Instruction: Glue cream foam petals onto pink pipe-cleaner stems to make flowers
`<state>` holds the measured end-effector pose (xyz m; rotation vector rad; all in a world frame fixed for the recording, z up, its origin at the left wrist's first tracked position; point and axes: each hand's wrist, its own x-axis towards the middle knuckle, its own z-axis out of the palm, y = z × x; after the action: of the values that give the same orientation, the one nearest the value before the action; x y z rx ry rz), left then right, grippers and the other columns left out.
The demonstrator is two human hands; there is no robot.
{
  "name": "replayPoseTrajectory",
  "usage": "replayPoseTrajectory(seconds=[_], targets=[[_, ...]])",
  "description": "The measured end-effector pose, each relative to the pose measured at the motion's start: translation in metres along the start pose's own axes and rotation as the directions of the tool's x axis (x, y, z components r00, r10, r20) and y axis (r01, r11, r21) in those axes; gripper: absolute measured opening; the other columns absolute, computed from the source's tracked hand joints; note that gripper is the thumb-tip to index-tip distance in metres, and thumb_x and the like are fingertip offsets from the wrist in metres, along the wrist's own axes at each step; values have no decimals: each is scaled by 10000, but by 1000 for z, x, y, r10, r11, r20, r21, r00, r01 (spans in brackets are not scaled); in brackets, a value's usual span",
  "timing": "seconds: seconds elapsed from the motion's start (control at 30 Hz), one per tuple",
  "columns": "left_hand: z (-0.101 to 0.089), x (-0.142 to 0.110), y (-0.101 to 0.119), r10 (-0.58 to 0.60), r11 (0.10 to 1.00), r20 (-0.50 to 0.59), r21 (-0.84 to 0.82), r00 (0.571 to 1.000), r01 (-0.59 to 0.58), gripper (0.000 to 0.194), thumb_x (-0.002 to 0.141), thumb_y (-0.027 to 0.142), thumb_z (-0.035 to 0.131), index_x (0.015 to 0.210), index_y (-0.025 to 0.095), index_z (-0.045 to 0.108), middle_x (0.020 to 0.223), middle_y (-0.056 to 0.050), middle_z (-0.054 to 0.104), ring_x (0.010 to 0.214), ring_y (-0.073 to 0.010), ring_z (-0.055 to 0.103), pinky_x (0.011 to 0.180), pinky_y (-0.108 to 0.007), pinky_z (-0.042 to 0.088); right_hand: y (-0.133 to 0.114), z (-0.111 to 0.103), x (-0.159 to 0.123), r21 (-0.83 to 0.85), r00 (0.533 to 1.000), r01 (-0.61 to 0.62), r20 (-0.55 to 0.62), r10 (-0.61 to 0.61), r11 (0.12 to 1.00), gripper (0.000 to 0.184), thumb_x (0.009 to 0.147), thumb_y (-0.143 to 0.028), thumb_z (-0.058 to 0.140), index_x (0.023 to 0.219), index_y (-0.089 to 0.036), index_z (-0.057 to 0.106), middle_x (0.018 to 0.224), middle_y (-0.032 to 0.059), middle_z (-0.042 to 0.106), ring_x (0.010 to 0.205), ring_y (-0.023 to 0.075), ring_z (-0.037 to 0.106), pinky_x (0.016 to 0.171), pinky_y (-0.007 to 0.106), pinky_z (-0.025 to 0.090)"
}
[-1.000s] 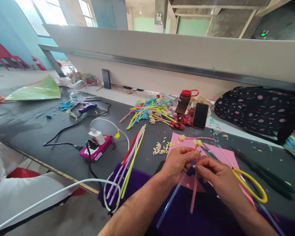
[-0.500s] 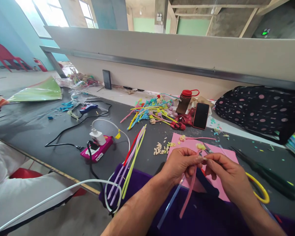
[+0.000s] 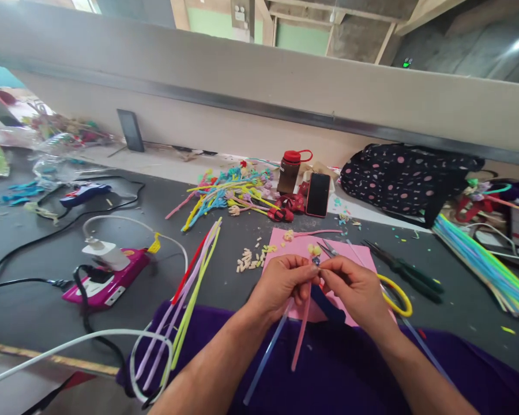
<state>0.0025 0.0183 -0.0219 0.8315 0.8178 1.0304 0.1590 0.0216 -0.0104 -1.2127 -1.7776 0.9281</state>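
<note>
My left hand (image 3: pixel 283 285) is closed around a fuzzy pink pipe cleaner (image 3: pixel 301 340), whose lower end hangs toward the purple cloth. A small yellow flower-like piece (image 3: pixel 313 249) shows just above the fingertips. Against it, my right hand (image 3: pixel 357 291) pinches finger and thumb together; what lies between them is too small to make out. A translucent stick (image 3: pixel 266 354) slants down below my left hand. Under both hands lies a pink sheet (image 3: pixel 277 248), with a dark blue strip (image 3: pixel 328 308) across it. Beside my right hand is a yellow handle loop (image 3: pixel 400 294); metal blades (image 3: pixel 328 248) show behind the fingers.
Dark-handled pliers (image 3: pixel 406 271) lie at right. Small pale pieces (image 3: pixel 248 262) are left of the sheet. Behind are bundled colored pipe cleaners (image 3: pixel 225 193), a bottle (image 3: pixel 289 173), a phone (image 3: pixel 318 195) and a bag (image 3: pixel 406 178). A magenta power strip (image 3: pixel 121 279) with cables stands left.
The view has swung to the right, bringing a bundle of colored stems at the right edge into sight. Both hands stay together at the pink pipe cleaner, with small finger shifts.
</note>
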Motion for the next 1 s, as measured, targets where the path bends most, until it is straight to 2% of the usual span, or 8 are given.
replayPoseTrajectory(seconds=[0.07, 0.17, 0.27, 0.47, 0.67, 1.0], targets=[[0, 0, -1, 5, 1000, -8, 2, 1000, -5, 265, 687, 368, 677, 622, 126, 593, 458, 13, 567, 298, -37, 409, 309, -150, 284, 0, -1, 1, 41, 1000, -23, 20, 22, 999, 146, 791, -313, 575, 781, -188, 649, 661, 1, 628, 561, 129, 570, 514, 223, 457], [1, 1, -1, 11, 1000, -3, 17, 1000, -11, 264, 689, 364, 667, 609, 126, 586, 513, -1, 596, 298, -28, 390, 308, -157, 273, 2, -2, 3, 189, 991, -118, 83, 104, 975, 151, 777, -324, 593, 765, -175, 617, 567, -20, 596, 462, 98, 511, 445, 205, 409], [1, 0, 2, 2, 1000, -3, 14, 1000, -2, 246, 678, 331, 671, 580, 128, 571, 519, 3, 593, 291, -12, 345, 302, -160, 203, 6, -2, 4, 319, 972, -217, 158, 175, 922, 177, 771, -345, 597, 744, -170, 593, 510, -30, 573, 406, 83, 468, 398, 191, 367], [0, -1, 7, -50, 997, -32, 57, 998, 51, 205, 691, 292, 661, 606, 124, 581, 494, 20, 556, 314, 8, 244, 335, -172, 88, 9, -1, 6, 494, 937, -336, 263, 231, 802, 177, 756, -334, 622, 758, -160, 589, 591, -20, 602, 412, 67, 502, 361, 154, 327], [-1, -1, 5, -67, 995, -44, 76, 997, 70, 219, 682, 311, 677, 612, 124, 585, 515, 11, 564, 345, 0, 256, 367, -182, 105, 8, 1, 6, 551, 914, -395, 320, 251, 735, 154, 777, -301, 610, 720, -161, 580, 550, -41, 568, 369, 40, 432, 348, 143, 286], [4, -2, 8, -78, 995, -36, 65, 996, 80, 228, 648, 305, 697, 617, 123, 564, 489, 31, 547, 331, 4, 239, 353, -175, 94, 16, 3, 9, 683, 906, -417, 365, 215, 600, 155, 736, -260, 663, 700, -130, 587, 564, -30, 559, 334, 10, 394, 324, 127, 236]])
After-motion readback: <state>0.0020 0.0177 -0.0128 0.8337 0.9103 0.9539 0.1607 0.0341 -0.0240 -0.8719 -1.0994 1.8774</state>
